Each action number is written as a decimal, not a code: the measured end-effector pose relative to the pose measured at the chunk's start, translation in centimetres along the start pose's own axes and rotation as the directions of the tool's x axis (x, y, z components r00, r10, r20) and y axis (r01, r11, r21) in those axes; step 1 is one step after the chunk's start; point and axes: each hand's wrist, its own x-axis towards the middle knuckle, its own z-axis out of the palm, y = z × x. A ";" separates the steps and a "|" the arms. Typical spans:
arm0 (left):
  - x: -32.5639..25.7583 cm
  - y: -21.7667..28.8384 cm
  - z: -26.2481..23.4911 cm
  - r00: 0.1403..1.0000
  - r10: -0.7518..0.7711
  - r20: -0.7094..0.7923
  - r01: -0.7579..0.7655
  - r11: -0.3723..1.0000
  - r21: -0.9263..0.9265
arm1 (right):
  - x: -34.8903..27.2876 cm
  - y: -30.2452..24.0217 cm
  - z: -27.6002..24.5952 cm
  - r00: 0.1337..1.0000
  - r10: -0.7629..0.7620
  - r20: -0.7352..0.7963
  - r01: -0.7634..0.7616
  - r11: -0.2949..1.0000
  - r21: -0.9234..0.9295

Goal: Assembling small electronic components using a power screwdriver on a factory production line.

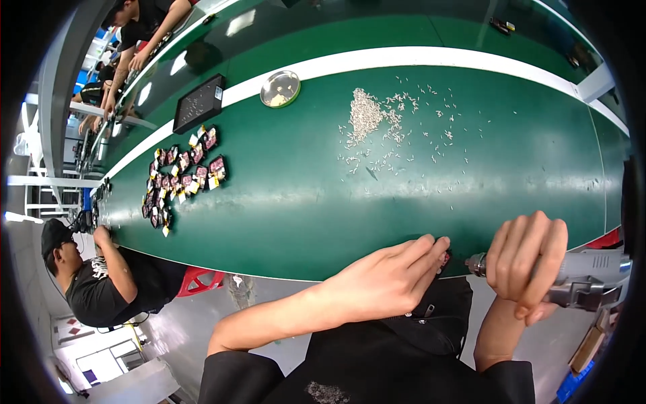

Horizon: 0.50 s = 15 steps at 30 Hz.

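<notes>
Left hand at six o'clock on the near edge of the green table, fingers together and pressed down on a small dark part, mostly hidden beneath the fingertips. Right hand at four o'clock, fingers clamped around the grey electric screwdriver, tip aimed left at the part, just beside the left fingertips. Risk, judged from here: tip slipping off onto those fingers, being so close; part sliding off the edge, being held right at the rim. Left forearm angled up from the lower left, right wrist bent upright. Pile of small screws at twelve o'clock, well apart
</notes>
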 end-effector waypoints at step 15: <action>-8.8 -8.6 -6.4 0.617 -0.669 -0.414 0.776 0.433 0.458 | -7.3 1.0 0.5 0.816 -0.031 -0.577 0.163 0.970 0.179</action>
